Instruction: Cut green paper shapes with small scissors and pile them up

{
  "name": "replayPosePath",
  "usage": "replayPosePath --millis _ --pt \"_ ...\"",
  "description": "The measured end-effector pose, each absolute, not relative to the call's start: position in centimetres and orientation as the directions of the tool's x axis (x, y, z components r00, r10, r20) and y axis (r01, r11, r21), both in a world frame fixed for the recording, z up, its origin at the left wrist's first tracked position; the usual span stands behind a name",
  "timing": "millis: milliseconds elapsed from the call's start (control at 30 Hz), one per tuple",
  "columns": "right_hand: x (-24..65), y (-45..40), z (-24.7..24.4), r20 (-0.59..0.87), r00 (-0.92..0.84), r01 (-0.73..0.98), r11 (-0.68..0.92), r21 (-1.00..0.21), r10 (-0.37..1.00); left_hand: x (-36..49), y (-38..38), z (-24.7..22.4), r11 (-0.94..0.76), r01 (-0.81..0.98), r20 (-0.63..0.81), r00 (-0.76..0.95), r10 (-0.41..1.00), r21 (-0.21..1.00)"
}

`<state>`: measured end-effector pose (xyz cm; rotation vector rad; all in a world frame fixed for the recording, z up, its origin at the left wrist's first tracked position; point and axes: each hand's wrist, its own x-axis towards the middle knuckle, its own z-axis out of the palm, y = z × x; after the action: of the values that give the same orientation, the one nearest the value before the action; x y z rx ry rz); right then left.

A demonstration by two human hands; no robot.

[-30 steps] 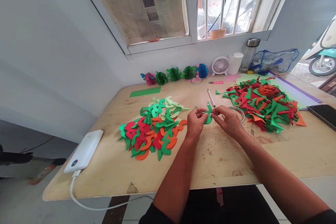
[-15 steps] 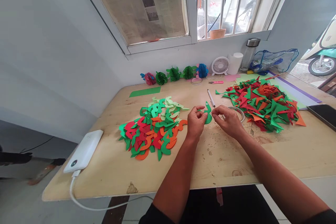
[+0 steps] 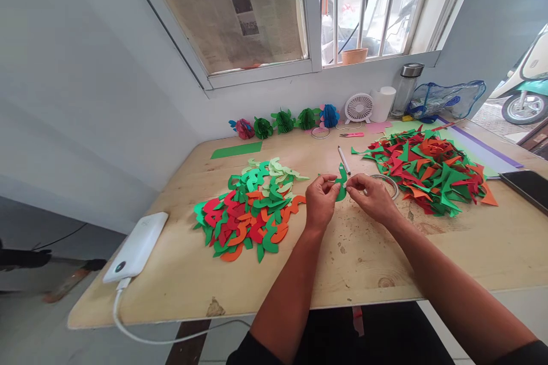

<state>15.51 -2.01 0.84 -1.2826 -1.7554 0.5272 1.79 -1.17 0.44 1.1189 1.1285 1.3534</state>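
Observation:
My left hand (image 3: 322, 197) pinches a curved green paper cutout (image 3: 341, 191) above the table. A small pale patch shows near the cutout's upper tip. My right hand (image 3: 367, 194) has its thumb and fingers pressed together at the cutout's right edge, where a tiny whitish bit shows; whether it grips the paper or that bit I cannot make out. Left of my hands lies a pile of curved paper cutouts (image 3: 252, 211) in green, red and orange. A white pen (image 3: 343, 159) rests just beyond the fingers, and a ring of tape (image 3: 390, 183) lies partly behind my right hand.
Angular paper scraps (image 3: 432, 168) are heaped at the right, near a phone (image 3: 526, 185). Folded paper figures (image 3: 283, 120), a small fan (image 3: 358, 108) and a glass bottle (image 3: 406, 91) line the wall. A cabled power bank (image 3: 136, 248) sits at the left edge.
The green cutout has shifted slightly right and stands more upright. My right fingertips have come closer to it and now meet its edge.

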Motion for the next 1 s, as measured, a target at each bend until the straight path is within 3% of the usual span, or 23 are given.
replayPosePath --millis 233,1000 --pt "15.6 -1.8 0.7 0.362 -0.066 0.538 0.339 -0.772 0.93 2.0 -1.1 0.3 -0.084 -0.137 0.076 -0.062 0.995 0.987" --pt "15.5 -1.9 0.7 0.329 -0.066 0.507 0.316 -0.802 0.942 2.1 -1.2 1.1 0.159 -0.437 -0.173 0.007 0.985 0.886"
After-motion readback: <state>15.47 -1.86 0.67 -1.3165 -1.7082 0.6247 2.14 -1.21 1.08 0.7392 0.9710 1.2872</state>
